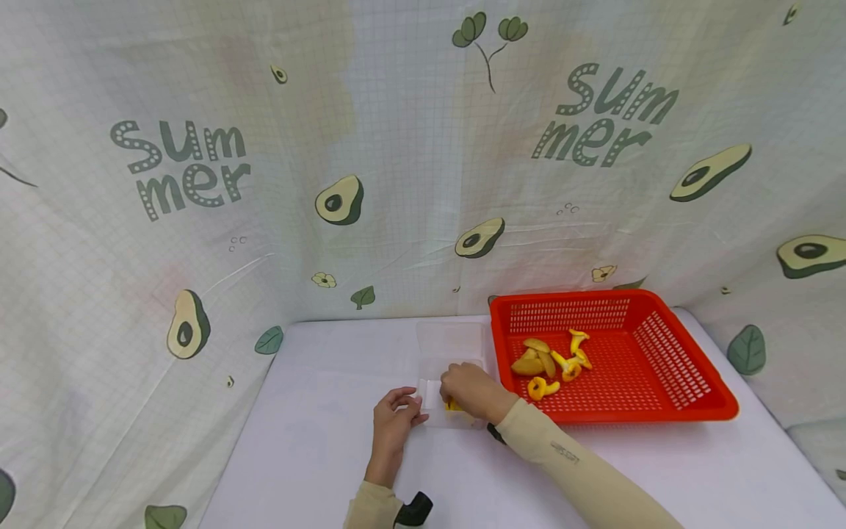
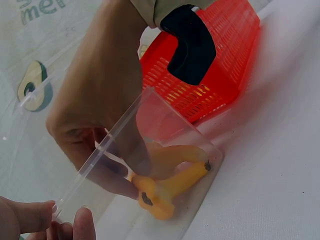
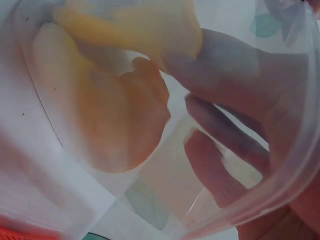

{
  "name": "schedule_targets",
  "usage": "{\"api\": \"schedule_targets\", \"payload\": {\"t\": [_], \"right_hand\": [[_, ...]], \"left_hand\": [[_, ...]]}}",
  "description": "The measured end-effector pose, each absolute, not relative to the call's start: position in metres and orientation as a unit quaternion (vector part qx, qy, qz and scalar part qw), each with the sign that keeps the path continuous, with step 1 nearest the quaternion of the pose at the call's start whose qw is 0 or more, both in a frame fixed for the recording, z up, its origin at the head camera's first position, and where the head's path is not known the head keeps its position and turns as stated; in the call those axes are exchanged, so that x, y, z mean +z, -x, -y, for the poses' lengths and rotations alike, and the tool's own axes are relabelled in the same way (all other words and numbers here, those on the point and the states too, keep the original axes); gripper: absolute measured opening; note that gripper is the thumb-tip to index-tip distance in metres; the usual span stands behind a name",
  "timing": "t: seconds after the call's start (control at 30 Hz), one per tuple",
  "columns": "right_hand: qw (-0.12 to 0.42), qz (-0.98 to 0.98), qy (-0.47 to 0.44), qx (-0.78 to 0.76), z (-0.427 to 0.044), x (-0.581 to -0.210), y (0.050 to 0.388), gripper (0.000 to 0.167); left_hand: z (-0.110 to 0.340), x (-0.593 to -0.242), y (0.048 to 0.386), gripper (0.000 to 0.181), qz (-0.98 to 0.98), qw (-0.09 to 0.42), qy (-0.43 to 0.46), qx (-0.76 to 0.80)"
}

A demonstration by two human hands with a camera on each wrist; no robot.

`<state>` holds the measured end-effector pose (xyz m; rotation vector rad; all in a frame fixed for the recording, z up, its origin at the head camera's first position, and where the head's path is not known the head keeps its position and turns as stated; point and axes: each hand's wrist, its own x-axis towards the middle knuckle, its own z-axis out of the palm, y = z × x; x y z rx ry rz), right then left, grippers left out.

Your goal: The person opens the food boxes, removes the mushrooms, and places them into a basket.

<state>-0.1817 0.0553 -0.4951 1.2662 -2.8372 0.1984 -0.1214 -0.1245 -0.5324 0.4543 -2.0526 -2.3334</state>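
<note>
A clear plastic box [image 2: 192, 132] stands on the table, its transparent lid [image 1: 449, 338] folded back behind it. My left hand [image 1: 394, 420] pinches the box's left rim between thumb and fingers. Inside the box lie yellow chanterelle mushrooms [image 2: 172, 186], one across another, with dark spots on their ends. Reaching in from above, my right hand [image 1: 472, 389] has its fingertips on a chanterelle and appears to pinch it. Through the box wall, the right wrist view shows a finger against the upper yellow mushroom [image 3: 130, 25], with other fingers apart from it.
To the right of the box sits a red plastic basket [image 1: 667, 367]. Yellow chanterelles [image 1: 542, 388] and a cluster of brown mushrooms [image 1: 532, 360] lie in its left part. A white cloth covers the table [image 1: 317, 411]; a printed curtain [image 1: 396, 147] hangs behind.
</note>
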Motion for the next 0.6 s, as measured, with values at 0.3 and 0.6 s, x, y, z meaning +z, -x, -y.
{"api": "schedule_targets", "payload": {"t": [0.3, 0.6], "right_hand": [[0.072, 0.911, -0.404, 0.04, -0.059, -0.491, 0.179, 0.017], [0.199, 0.889, -0.408, 0.063, -0.086, -0.467, 0.166, 0.025]], "left_hand": [[0.125, -0.536, 0.122, 0.032, 0.659, -0.009, -0.151, -0.737], [0.125, -0.535, 0.123, 0.033, 0.667, -0.008, -0.154, -0.729]]}}
